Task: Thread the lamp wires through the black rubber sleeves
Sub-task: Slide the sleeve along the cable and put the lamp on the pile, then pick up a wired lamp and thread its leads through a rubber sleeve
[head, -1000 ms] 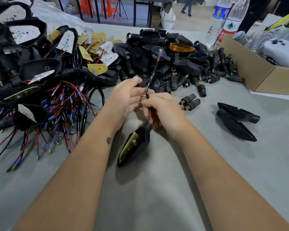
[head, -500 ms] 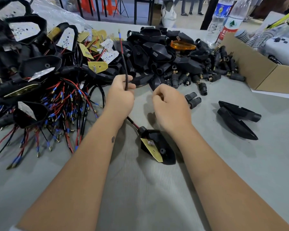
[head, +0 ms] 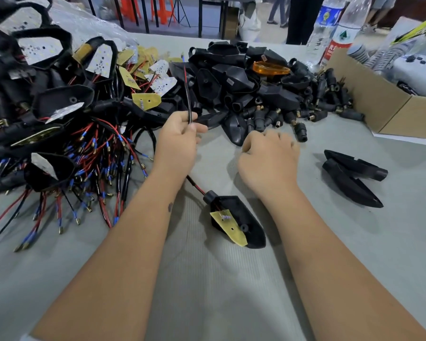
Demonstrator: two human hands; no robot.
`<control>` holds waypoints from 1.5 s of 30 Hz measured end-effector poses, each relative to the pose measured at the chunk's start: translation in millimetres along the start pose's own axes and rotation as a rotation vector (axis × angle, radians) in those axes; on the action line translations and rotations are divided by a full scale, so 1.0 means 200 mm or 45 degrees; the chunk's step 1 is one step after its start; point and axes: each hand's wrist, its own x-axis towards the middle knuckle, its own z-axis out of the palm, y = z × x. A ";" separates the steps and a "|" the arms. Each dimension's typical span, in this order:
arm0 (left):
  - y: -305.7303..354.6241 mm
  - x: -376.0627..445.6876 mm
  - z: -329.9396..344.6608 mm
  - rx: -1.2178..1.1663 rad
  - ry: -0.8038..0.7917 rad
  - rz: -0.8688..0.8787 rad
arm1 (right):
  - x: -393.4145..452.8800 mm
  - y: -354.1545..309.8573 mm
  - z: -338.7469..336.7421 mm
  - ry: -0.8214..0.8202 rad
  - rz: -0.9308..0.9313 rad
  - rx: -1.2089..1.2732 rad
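A black lamp housing (head: pixel 241 217) with a yellow circuit board (head: pixel 229 226) lies on the grey table between my forearms. Its red and black wires (head: pixel 195 186) run from its neck up under my left wrist. My left hand (head: pixel 180 141) grips those wires, and their free end sticks up out of the fist. My right hand (head: pixel 268 159) lies knuckles-up, fingers curled down on the table, just in front of the heap of black rubber sleeves (head: pixel 278 116). What is under its fingers is hidden.
A tangle of wired lamps (head: pixel 47 119) fills the left side. Empty black housings (head: pixel 229 77) are heaped at the back centre. Two black covers (head: pixel 349 178) lie at the right, with a cardboard box (head: pixel 391 112) and water bottles (head: pixel 330 33) behind them.
The lamp has gone from hanging between both hands to lying on the table. My right hand let go of the wire and moved right and forward over two loose sleeves, hiding them.
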 end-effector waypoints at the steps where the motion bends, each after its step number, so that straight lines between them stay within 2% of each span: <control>1: 0.00 0.00 0.00 0.001 0.005 -0.028 | 0.00 0.00 0.00 0.001 -0.039 0.027; 5: 0.00 0.00 0.00 0.013 -0.026 0.033 | 0.01 0.00 0.00 0.000 -0.156 0.099; 10: -0.01 -0.01 -0.01 0.113 -0.032 0.101 | 0.00 0.01 0.00 0.033 -0.130 0.160; 16: 0.01 -0.01 0.00 0.114 0.082 0.101 | 0.01 0.02 0.01 0.026 -0.049 0.172; 21: 0.04 -0.04 -0.01 0.089 0.167 0.286 | 0.01 0.02 0.01 0.032 -0.075 0.244; 28: 0.02 -0.01 0.00 0.023 0.198 0.047 | 0.01 0.01 0.02 0.091 -0.104 0.293; 33: 0.03 -0.03 -0.02 -0.028 0.128 0.222 | 0.01 0.02 0.03 0.084 -0.084 0.115; 38: 0.02 -0.02 0.00 0.098 0.121 0.106 | 0.02 0.03 0.03 0.114 -0.123 0.094; 42: 0.03 -0.04 0.00 0.071 0.092 0.211 | 0.02 -0.01 0.03 0.189 -0.193 0.371; 45: 0.05 -0.05 -0.01 0.069 0.045 0.315 | 0.01 -0.04 0.02 0.171 -0.070 0.914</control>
